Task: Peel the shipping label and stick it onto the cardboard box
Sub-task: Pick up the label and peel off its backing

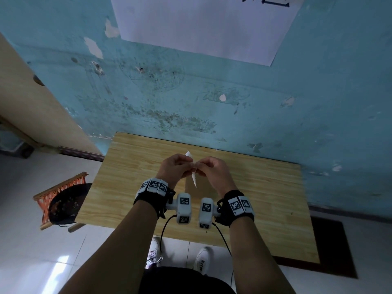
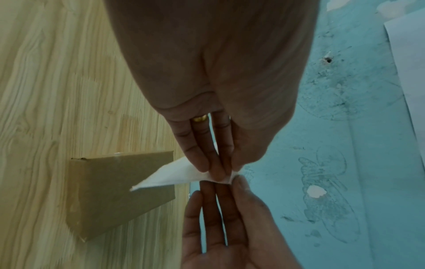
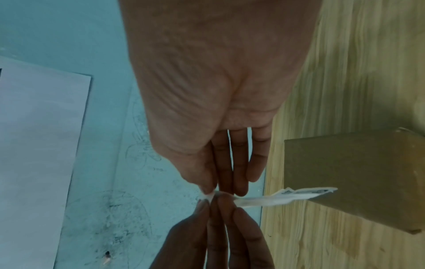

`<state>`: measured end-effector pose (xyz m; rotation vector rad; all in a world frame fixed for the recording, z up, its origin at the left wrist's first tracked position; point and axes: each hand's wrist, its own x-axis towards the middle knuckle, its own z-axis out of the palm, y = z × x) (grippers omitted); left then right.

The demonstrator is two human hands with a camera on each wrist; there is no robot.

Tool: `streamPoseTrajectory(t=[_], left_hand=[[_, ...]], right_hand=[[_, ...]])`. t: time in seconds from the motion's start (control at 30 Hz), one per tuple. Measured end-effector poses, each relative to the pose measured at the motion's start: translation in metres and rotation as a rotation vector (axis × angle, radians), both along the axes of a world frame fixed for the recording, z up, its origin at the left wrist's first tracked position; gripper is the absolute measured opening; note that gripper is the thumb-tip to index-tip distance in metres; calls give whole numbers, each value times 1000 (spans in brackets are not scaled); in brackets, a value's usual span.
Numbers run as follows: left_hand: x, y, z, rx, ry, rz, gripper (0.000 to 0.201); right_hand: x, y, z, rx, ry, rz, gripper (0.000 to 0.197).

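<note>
Above the middle of the wooden table, both hands meet at one corner of a white shipping label held edge-on to me. My left hand pinches that corner between thumb and fingers, with the sheet fanning away. Thumb and fingertips of my right hand pinch the same corner from the other side. In the right wrist view the label shows print on one face. The brown cardboard box rests on the table below the hands, closed, apart from the label.
The table stands against a worn blue wall carrying a large white paper sheet. A wooden stool with orange weave and a black object on it stands left of the table. A dark mat lies at the right.
</note>
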<state>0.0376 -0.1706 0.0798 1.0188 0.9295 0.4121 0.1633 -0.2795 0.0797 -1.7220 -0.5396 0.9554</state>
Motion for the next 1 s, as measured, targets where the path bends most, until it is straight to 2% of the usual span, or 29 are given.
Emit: streamPoseTrajectory(t=[0.2, 0.27, 0.47, 0.63, 0.8, 1.0], left_hand=[[-3, 3, -4, -11, 29, 25, 4], [-3, 3, -6, -7, 38, 11, 11], [-2, 0, -3, -83, 21, 13, 13], [-5, -1, -8, -36, 18, -32, 8], [-6, -3, -6, -83, -8, -67, 12], [-3, -7, -3, -95, -77, -14, 15]], right_hand=[[-2, -5, -8, 47, 110, -87, 17], [-5, -5, -10, 62, 148, -94, 15], [-11, -5, -4, 84, 233, -51, 13], [-14, -9, -2, 84, 199, 3, 26], [-15, -8, -6, 58, 135, 20, 18], [-14, -4, -14, 142, 337, -136, 19]])
